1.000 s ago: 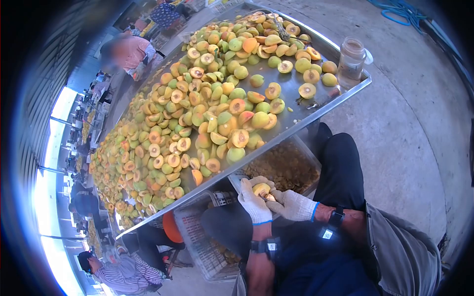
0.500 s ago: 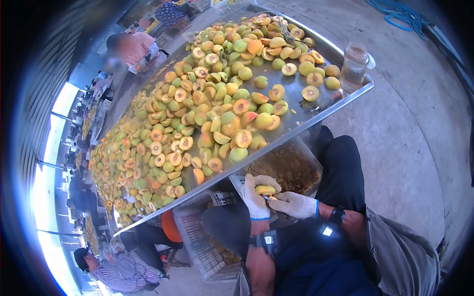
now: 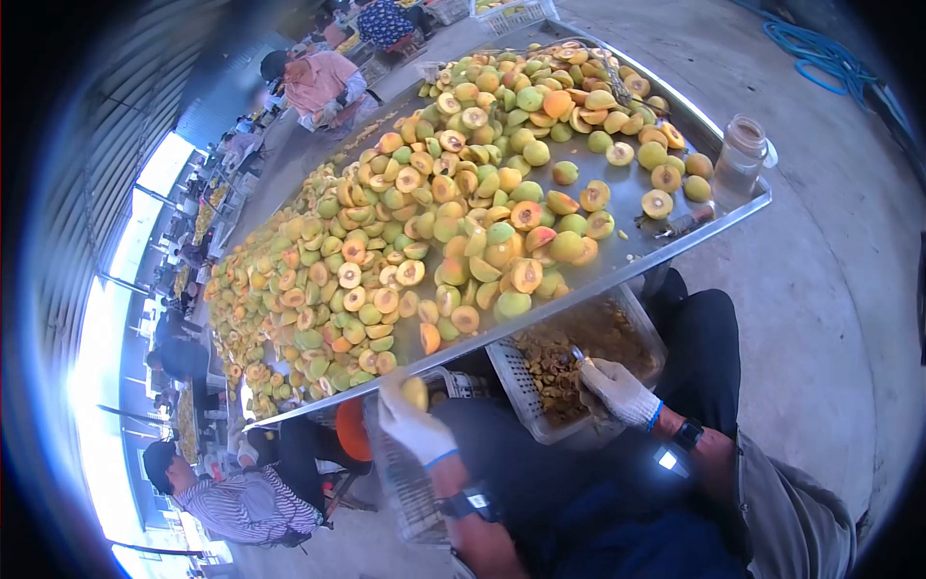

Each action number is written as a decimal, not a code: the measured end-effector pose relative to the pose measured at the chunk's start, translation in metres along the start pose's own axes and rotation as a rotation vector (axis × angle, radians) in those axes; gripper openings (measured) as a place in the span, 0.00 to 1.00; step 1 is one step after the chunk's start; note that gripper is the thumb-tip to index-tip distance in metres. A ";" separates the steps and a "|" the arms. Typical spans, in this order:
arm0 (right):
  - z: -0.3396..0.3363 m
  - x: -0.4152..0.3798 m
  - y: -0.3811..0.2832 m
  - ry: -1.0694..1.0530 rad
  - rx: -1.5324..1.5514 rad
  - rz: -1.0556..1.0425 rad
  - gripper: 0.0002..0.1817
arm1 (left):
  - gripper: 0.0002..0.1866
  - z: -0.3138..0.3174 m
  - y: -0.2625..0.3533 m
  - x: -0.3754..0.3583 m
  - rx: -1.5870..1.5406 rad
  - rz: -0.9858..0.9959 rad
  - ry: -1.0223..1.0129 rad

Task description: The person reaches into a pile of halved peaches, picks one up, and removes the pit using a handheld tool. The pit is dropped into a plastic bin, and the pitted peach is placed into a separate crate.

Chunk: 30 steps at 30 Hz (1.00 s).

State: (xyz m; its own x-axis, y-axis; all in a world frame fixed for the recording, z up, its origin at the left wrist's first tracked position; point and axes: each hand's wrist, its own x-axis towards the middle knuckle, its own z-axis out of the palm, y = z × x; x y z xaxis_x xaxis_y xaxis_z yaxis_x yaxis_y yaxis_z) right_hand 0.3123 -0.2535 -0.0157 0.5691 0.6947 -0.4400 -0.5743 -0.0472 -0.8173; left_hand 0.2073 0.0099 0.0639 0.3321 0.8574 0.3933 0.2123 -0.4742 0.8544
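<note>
My left hand (image 3: 415, 422), in a whitish work glove, is closed around a yellow peach half (image 3: 415, 393) above a white crate (image 3: 410, 502), just below the metal table's front edge. My gloved right hand (image 3: 619, 389) is over a white plastic basket (image 3: 521, 386) of brown pits and scraps (image 3: 552, 372). From its fingers pokes a small shiny metal tool (image 3: 578, 355); its handle is hidden by the glove. Halved peaches (image 3: 434, 222), yellow-green with red blush, are heaped on the metal table (image 3: 646, 256). Several show pits in their cut faces.
A clear plastic jar (image 3: 741, 159) stands at the table's right corner, near a dark-handled tool (image 3: 683, 222). An orange-red stool or bucket (image 3: 353, 429) sits left of the crate. One person in stripes (image 3: 241, 502) works at lower left, another in pink (image 3: 318, 87) across the table.
My hands, together at the fruit before, have moved apart. The left carried the peach half left toward the crate; the right moved over the basket with the tool. The view has shifted.
</note>
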 end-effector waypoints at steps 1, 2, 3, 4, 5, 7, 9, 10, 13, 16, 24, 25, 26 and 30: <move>0.002 0.000 -0.003 -0.009 0.000 -0.003 0.20 | 0.16 -0.009 -0.004 0.019 -0.176 -0.236 0.122; 0.005 -0.001 -0.005 0.014 0.015 0.023 0.21 | 0.16 -0.021 -0.018 0.039 -0.174 -0.232 0.129; 0.007 0.000 -0.007 0.038 0.030 0.049 0.22 | 0.17 -0.032 -0.041 0.058 0.057 -0.107 0.117; 0.009 0.000 -0.008 0.029 0.030 0.047 0.22 | 0.18 -0.036 -0.060 0.069 0.288 0.016 0.105; 0.011 0.001 -0.009 0.055 0.019 0.058 0.21 | 0.18 -0.030 -0.072 0.077 0.290 0.020 0.114; 0.013 0.006 -0.005 0.077 0.005 0.066 0.21 | 0.22 -0.010 -0.085 0.097 0.474 0.089 -0.133; 0.009 0.014 0.010 0.098 -0.060 -0.010 0.21 | 0.25 0.021 -0.093 0.107 0.753 0.095 -0.315; 0.007 0.017 0.019 0.097 -0.065 -0.018 0.21 | 0.27 0.036 -0.101 0.108 0.844 0.058 -0.369; 0.002 0.025 0.036 0.095 -0.132 -0.107 0.20 | 0.31 0.067 -0.123 0.115 0.900 -0.085 -0.508; 0.004 0.022 0.027 0.120 -0.206 -0.132 0.19 | 0.35 0.070 -0.136 0.117 0.840 -0.050 -0.581; 0.016 0.017 0.021 0.048 -0.294 -0.131 0.19 | 0.37 0.059 -0.112 0.104 0.634 -0.174 -0.673; 0.015 0.016 0.022 0.049 -0.293 -0.129 0.19 | 0.32 0.062 -0.119 0.099 0.486 -0.097 -0.544; 0.014 0.015 0.021 0.040 -0.294 -0.152 0.19 | 0.28 0.065 -0.125 0.091 0.340 -0.022 -0.422; 0.011 0.005 0.006 0.051 -0.350 -0.209 0.20 | 0.16 0.065 -0.085 0.045 0.261 0.462 -0.350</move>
State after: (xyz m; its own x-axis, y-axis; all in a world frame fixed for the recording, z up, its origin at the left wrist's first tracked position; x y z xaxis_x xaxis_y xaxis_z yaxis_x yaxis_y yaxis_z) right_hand 0.3050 -0.2419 -0.0189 0.6854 0.6793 -0.2621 -0.2133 -0.1568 -0.9643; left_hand 0.2635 0.0760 -0.0131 0.7145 0.4573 0.5295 0.1774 -0.8505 0.4952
